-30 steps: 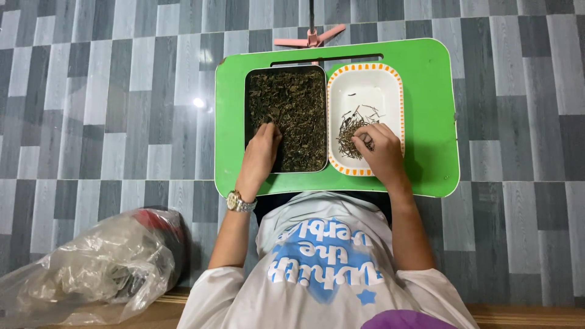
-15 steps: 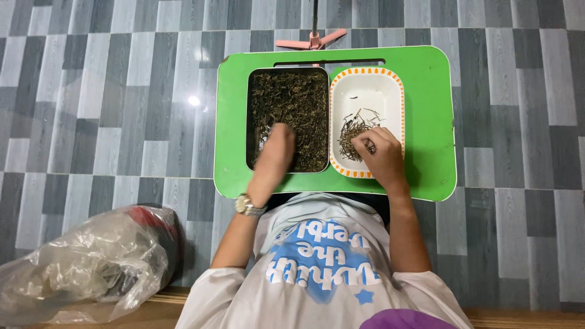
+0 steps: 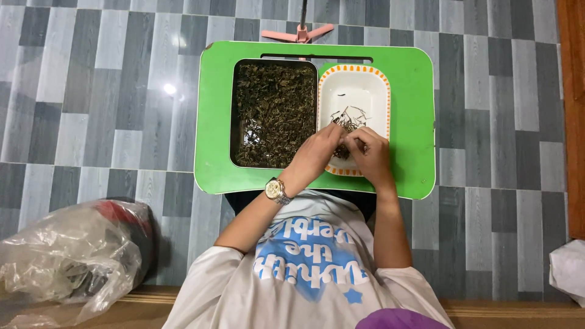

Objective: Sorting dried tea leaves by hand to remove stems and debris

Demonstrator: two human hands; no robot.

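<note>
A green lap table (image 3: pixel 414 122) stands on the tiled floor in front of me. On it sit a dark rectangular tray (image 3: pixel 233 109) full of dried green leaves (image 3: pixel 274 103) and a white tray with an orange rim (image 3: pixel 356 85) holding a few dry stems (image 3: pixel 347 116). My left hand (image 3: pixel 312 155), with a wristwatch (image 3: pixel 275 190), reaches across to the near end of the white tray. My right hand (image 3: pixel 367 157) meets it there. The fingertips of both hands pinch together on a small dried sprig, mostly hidden by the fingers.
A crumpled clear plastic bag (image 3: pixel 67 256) lies on the floor at the near left, over something red. A pink stand foot (image 3: pixel 298 31) sits beyond the table. A white bundle (image 3: pixel 570 268) is at the right edge, with a wooden ledge (image 3: pixel 122 304) along the bottom.
My left hand has left the near edge of the dark tray and moved right to meet my right hand over the white tray. The view has shifted slightly.
</note>
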